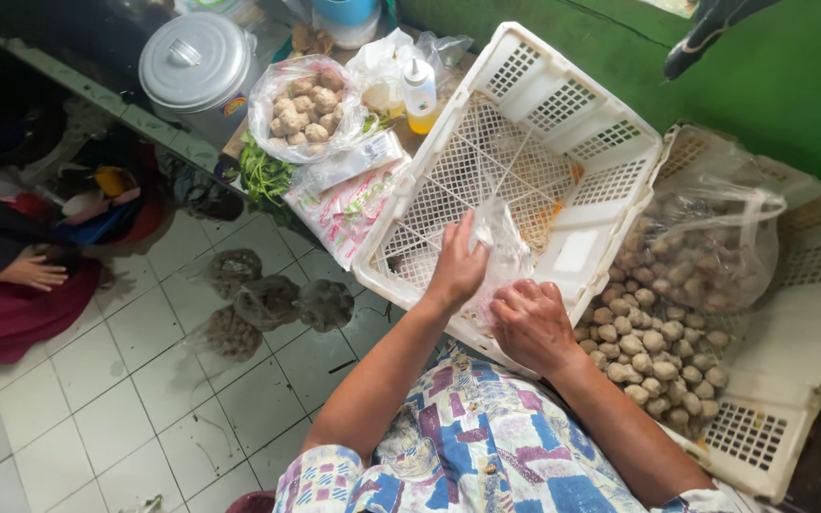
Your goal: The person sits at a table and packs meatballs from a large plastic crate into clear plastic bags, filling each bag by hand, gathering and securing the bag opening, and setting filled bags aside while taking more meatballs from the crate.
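Both hands are working at a thin clear plastic bag (504,249) that is hanging just inside the near wall of the tilted white crate (525,161), which is serving here as the landmark. The left hand (458,269) is reaching up over the crate's near rim, fingers extended and close together, pressing flat against the bag's left side rather than curling round it. The right hand (532,323) is sitting lower, right at the crate's near rim, its fingers bending inward and pinching the bag's lower edge; how firmly it is gripping cannot be told, since the fingertips are hiding under the film. The bag is standing with its long axis running up and away from the person, from the right hand's knuckles toward the crate's floor, so it is lying between the two hands, touching both, with the left hand nearer its upper part and the right nearer its mouth. To the right of the crate, a second flat crate (791,380) is holding a loose heap of brownish meatballs (653,356) and a larger clear bag of meatballs (705,252). Left of the crate a knotted bag of paler balls (304,109), a squeeze bottle (419,95), green leaves (263,176) and a lidded metal pot (196,62) are resting. Below the crate's left corner, filled small bags (268,302) are lying on the tiled floor (97,408), and another person's hand (32,272) is resting at the far left.
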`<state>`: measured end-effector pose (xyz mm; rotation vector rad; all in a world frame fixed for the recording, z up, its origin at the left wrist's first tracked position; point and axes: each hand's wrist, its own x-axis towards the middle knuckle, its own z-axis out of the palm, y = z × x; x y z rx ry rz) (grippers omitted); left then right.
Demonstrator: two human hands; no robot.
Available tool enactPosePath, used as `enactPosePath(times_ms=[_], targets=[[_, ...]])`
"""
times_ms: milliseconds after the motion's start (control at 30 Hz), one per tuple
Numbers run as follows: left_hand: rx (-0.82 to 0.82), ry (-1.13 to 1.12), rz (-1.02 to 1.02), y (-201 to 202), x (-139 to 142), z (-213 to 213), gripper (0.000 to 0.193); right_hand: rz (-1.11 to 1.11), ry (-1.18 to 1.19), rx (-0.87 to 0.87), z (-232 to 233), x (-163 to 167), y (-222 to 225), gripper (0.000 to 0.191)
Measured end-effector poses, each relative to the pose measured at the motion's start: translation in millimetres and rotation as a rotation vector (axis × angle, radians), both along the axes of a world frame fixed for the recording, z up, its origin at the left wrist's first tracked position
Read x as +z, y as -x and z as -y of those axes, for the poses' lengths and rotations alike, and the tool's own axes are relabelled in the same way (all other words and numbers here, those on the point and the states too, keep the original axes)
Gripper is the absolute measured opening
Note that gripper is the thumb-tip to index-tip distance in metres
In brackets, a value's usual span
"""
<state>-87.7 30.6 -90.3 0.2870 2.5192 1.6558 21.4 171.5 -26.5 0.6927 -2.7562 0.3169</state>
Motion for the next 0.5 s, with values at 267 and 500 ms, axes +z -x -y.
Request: enactPosePath(times_ms=[267, 500], targets=[[0.253, 0.379, -0.235, -43, 32, -5, 0.077, 0.242, -0.109, 0.046, -9, -13, 7, 0.012], [0.032, 0.078, 0.033, -41, 40, -1, 0.050, 0.739, -0.022, 0.203, -23, 3, 19, 0.034]])
